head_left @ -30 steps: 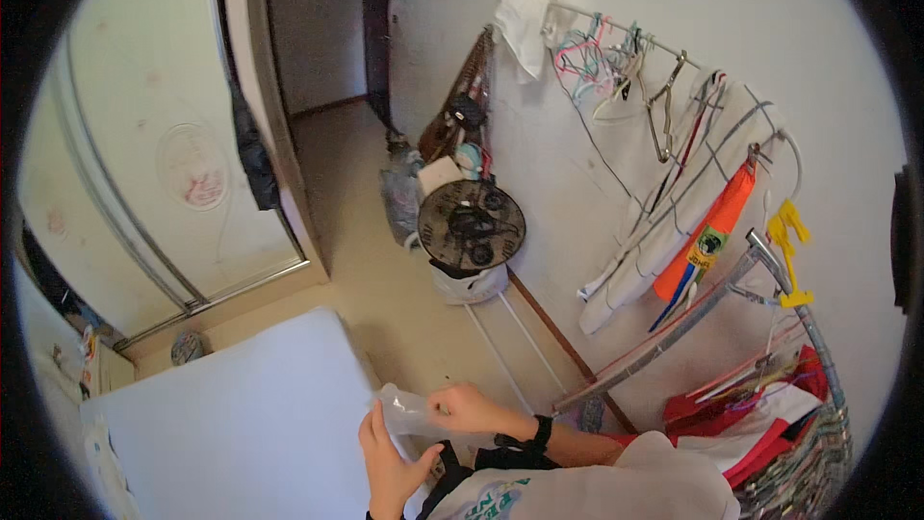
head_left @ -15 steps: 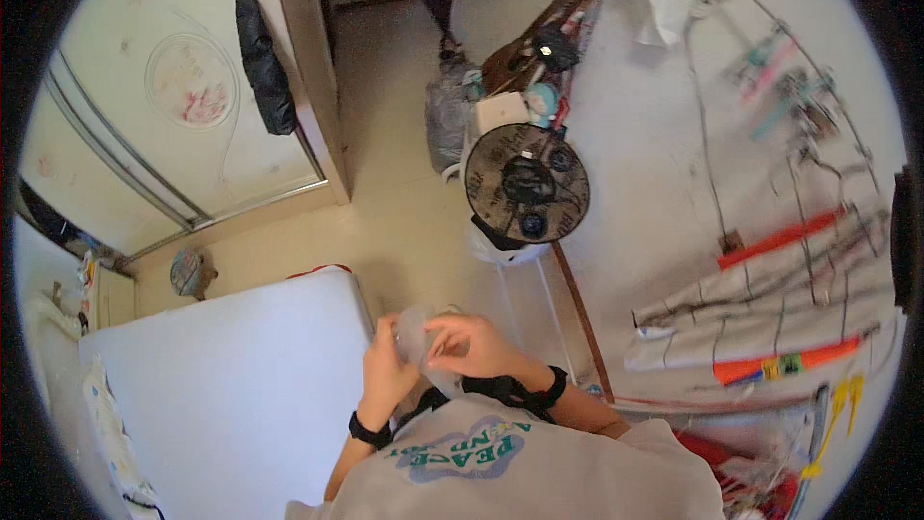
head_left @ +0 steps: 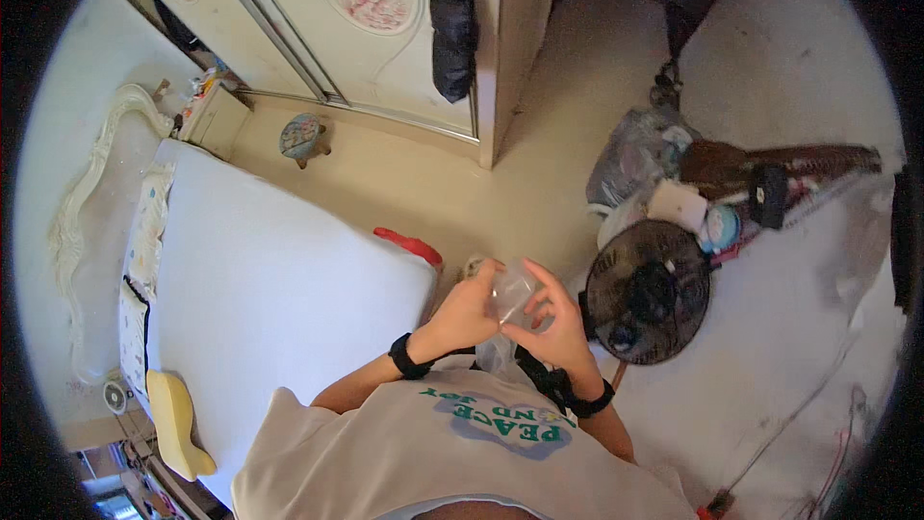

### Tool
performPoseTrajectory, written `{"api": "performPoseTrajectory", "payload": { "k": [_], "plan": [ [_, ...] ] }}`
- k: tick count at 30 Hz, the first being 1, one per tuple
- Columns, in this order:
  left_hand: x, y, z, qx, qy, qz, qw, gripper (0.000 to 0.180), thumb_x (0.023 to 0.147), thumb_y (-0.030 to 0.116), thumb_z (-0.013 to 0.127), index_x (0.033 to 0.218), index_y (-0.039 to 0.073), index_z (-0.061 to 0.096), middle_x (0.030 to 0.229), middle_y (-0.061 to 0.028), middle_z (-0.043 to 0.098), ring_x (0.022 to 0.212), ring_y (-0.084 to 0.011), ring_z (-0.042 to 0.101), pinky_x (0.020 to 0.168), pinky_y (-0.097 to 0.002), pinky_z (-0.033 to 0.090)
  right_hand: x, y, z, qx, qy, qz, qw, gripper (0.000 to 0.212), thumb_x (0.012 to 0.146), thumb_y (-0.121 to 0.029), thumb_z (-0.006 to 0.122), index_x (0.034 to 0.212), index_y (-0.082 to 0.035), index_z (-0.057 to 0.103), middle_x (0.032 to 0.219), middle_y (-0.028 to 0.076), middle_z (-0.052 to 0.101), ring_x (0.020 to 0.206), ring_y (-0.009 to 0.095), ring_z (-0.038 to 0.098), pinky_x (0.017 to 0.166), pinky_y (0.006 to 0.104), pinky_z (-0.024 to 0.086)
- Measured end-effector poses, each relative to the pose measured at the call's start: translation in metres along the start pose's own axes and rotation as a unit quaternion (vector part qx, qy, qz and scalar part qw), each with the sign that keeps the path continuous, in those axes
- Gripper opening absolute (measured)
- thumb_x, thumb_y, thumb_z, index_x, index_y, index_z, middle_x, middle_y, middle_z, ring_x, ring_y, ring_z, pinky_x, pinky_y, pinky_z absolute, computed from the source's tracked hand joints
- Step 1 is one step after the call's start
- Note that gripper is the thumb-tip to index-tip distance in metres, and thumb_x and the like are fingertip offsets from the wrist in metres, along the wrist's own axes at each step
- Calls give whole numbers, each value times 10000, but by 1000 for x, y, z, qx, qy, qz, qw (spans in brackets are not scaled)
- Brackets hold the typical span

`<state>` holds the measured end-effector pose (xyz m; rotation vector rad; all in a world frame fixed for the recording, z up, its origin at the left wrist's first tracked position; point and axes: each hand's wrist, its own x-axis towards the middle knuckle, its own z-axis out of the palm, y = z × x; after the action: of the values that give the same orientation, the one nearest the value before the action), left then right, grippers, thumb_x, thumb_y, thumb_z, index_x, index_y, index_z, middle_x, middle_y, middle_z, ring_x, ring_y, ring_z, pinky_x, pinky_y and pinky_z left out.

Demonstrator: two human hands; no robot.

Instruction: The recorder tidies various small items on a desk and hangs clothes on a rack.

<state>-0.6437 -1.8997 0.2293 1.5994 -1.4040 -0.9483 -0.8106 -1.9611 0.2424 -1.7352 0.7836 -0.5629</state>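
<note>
Ahead, open floor (head_left: 525, 193) runs between the wardrobe (head_left: 390, 63) and bagged clutter (head_left: 635, 154). Rightward, a round, dark, fan-like object (head_left: 654, 284) blocks the way beside the right hand (head_left: 560, 332); leftward, the mattress (head_left: 279, 260) leaves broad clearance above it, its corner near the left hand (head_left: 464, 310).

On your left lies a white-sheeted bed (head_left: 289, 270) with an ornate cream headboard (head_left: 101, 241); ahead, a sliding-door wardrobe (head_left: 385, 53) (pink flowers on its panels) edges the beige floor (head_left: 414, 164), and your right has a pale wall (head_left: 751, 404).
</note>
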Motion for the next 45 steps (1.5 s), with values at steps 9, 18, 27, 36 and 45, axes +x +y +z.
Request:
{"api": "performPoseTrajectory", "payload": {
  "k": [9,18,27,36,45],
  "plan": [
    [180,-4,-40,-1,-150,24,988,623,719,-15,566,1263,38,268,966,-276,561,902,-431,572,712,-438,461,162,35,-63,34,73,60,995,633,588,-83,797,1094,-72,417,743,7,488,599,51,468,502,213,387],
    [353,-4,-77,103,-202,143,963,740,697,-94,504,1372,4,215,1297,-281,367,1223,-428,349,1011,-435,317,294,81,-134,-39,131,-29,990,329,677,-80,758,829,-64,466,718,-7,442,598,82,396,514,244,368],
    [503,-6,-45,100,-50,45,993,413,819,-14,542,1221,5,447,1123,-176,562,1084,-334,514,931,-384,396,392,252,-320,5,362,65,930,331,702,-92,752,818,-65,443,671,-15,376,570,85,371,499,242,354],
    [639,15,13,182,-38,-123,975,347,800,1,567,1143,6,514,1071,-156,605,1040,-296,568,901,-378,422,539,471,-551,-107,539,110,828,217,866,-243,551,798,-48,482,747,74,469,613,184,460,534,319,420],
    [724,-15,76,225,-22,-262,938,300,758,-15,555,1057,-2,551,1049,-161,617,1044,-284,566,924,-395,403,576,714,-616,-476,293,314,767,477,828,-103,562,1274,-32,409,1314,211,409,813,354,595,606,451,516]
  ]
}}
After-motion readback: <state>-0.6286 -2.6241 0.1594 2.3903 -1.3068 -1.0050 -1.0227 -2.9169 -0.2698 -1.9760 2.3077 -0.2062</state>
